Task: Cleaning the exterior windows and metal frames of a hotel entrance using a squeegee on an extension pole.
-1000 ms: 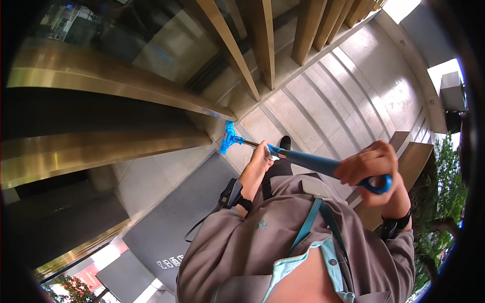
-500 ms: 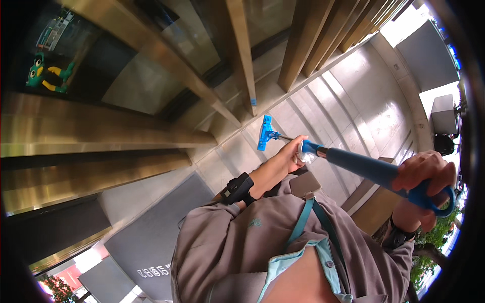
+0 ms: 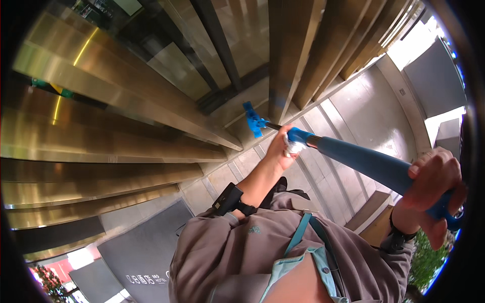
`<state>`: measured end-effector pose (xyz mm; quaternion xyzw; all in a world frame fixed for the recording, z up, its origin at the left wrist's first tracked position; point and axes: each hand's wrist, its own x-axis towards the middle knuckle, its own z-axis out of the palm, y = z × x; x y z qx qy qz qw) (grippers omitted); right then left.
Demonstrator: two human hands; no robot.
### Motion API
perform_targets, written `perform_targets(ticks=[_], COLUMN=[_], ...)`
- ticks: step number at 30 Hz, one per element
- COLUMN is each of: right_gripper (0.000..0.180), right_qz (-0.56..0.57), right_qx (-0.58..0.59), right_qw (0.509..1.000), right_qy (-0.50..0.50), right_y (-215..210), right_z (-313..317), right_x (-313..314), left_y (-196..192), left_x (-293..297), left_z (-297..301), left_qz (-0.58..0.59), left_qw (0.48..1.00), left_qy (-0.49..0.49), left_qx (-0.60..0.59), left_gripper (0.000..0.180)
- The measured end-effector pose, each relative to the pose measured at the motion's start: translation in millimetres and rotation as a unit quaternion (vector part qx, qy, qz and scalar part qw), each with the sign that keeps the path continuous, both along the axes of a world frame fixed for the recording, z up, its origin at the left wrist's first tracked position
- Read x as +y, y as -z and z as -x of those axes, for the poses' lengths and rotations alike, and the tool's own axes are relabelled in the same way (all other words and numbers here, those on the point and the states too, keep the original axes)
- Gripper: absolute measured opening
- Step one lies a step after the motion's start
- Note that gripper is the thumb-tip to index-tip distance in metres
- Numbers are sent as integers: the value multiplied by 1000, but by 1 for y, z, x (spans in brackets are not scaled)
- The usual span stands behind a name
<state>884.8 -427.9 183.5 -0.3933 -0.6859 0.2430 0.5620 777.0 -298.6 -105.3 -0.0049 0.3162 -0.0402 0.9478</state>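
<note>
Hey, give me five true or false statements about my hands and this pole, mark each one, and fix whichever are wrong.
1. The right hand grips the thick blue handle. True.
2. The left hand is empty. False: it holds the pole, with something white and crumpled against it.
3. The blue head sits at the far end of the pole, beyond the left hand. True.
4. The mat on the floor at the lower left is bright red. False: it is dark grey.
5. Green leaves show near the lower right edge of the view. True.
</note>
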Motion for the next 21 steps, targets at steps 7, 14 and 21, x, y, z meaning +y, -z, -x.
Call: perform_targets(ticks=[7, 14, 21], right_gripper=[20, 20, 18], right_qz=[5, -6, 46], right_qx=[122, 247, 408], right_qw=[985, 966, 906], right_qy=[120, 78, 105], right_y=[17, 52, 147], right_z=[25, 10, 22], right_x=[86, 159, 169], left_y=[12, 12, 69], left_x=[65, 90, 108], left_z=[21, 32, 48], left_qz=[-43, -190, -175], left_qw=[986, 860, 730], left_qy=[-159, -421, -496], left_qx=[13, 219, 436], left_gripper=[30, 31, 36])
